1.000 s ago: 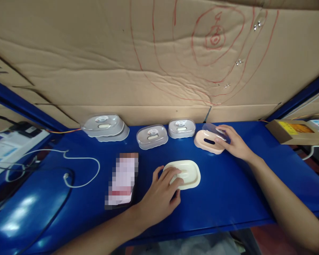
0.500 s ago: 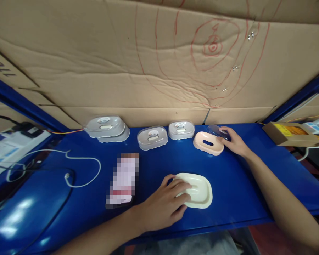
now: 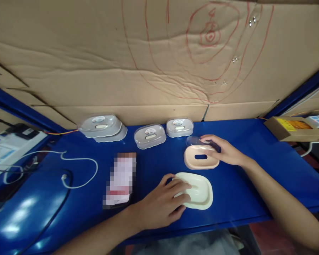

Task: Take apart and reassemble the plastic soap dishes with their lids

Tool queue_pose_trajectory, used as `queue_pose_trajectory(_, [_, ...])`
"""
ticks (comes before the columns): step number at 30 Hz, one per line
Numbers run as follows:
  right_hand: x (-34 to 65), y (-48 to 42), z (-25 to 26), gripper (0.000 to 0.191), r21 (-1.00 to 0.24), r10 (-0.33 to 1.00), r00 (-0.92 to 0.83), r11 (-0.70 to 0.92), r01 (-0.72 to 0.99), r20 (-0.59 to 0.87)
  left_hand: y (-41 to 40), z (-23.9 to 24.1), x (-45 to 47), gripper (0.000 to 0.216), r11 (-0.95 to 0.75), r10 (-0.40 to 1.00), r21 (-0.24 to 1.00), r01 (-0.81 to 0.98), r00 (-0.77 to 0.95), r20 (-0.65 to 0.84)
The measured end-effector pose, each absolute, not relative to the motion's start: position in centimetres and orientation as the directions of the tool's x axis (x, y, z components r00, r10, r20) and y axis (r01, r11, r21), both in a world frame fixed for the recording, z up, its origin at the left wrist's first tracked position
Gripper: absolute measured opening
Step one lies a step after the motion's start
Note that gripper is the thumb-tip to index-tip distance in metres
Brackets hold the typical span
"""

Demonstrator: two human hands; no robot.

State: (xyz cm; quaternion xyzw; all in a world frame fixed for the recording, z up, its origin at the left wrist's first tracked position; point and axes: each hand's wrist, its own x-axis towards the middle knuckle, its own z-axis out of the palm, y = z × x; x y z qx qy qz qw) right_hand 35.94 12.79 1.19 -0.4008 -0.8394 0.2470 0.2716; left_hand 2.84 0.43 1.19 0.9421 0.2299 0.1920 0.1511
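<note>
A cream, shallow oval soap dish tray (image 3: pixel 203 193) lies near the table's front edge. My left hand (image 3: pixel 166 202) rests over its left side, fingers spread and fingertips inside the rim. Just behind it is a peach soap dish (image 3: pixel 202 164) with a dark oval slot in its middle. At its back edge a clear lid (image 3: pixel 194 141) stands tilted. My right hand (image 3: pixel 220 150) grips the peach dish and lid at their right end, fingers over the lid and thumb at the dish. Part of the lid is hidden by the fingers.
Grey soap boxes with clear lids (image 3: pixel 150 136) stand along the back, some stacked at left. A pixelated phone-like slab (image 3: pixel 121 180) lies left of my left hand. A white cable (image 3: pixel 95 166) curls further left. A cardboard box (image 3: pixel 287 132) sits at the right edge.
My right hand has brought the peach soap dish and its clear lid nearer and slightly left, toward the cream tray. My left hand and the tray stay in place; the view has shifted slightly.
</note>
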Motion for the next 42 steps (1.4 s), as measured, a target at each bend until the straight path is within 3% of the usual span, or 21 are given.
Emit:
queue_pose_trajectory(7, [37.3, 14.5, -0.3, 0.041, -0.603, 0.857, -0.403, 0.513, 0.610, 0.322, 0.0, 1.0, 2.9, 0.024, -0.865, 0.457, 0.379, 0.329, 0.830, 0.320])
queue_pose_trajectory(12, [35.6, 13.0, 0.0, 0.044, -0.585, 0.850, -0.443, 0.521, 0.622, 0.285, 0.0, 0.9, 2.8, 0.034, -0.858, 0.472, 0.379, 0.347, 0.824, 0.313])
queue_pose_trajectory(18, [32.7, 10.4, 0.7, 0.050, -0.534, 0.796, -0.571, 0.578, 0.618, 0.200, 0.2, 1.1, 2.6, 0.069, -0.850, 0.485, 0.337, 0.405, 0.851, 0.202])
queue_pose_trajectory(22, [32.6, 10.3, 0.8, 0.051, -0.479, 0.795, -0.578, 0.587, 0.653, 0.185, 0.0, 1.0, 2.7, 0.056, -0.848, 0.499, 0.320, 0.423, 0.841, 0.209])
queue_pose_trajectory(27, [32.2, 9.5, 1.7, 0.049, -0.358, 0.714, -0.636, 0.699, 0.619, 0.294, -0.2, 1.0, 2.9, 0.044, -0.864, 0.488, 0.287, 0.413, 0.826, 0.282])
queue_pose_trajectory(32, [30.1, 6.6, 2.8, 0.075, -0.345, 0.559, -0.817, 0.802, 0.488, 0.142, -0.5, 1.0, 2.6, 0.042, -0.895, 0.444, 0.194, 0.401, 0.835, 0.324])
queue_pose_trajectory(38, [29.5, 5.9, 2.5, 0.036, -0.354, 0.504, -0.831, 0.841, 0.410, 0.235, -0.5, 1.1, 2.4, 0.038, -0.918, 0.394, 0.090, 0.388, 0.855, 0.338])
queue_pose_trajectory(42, [29.8, 5.7, 3.9, 0.031, -0.440, 0.527, -0.795, 0.816, 0.375, 0.300, -0.6, 0.8, 2.4, 0.037, -0.899, 0.433, 0.107, 0.426, 0.821, 0.373])
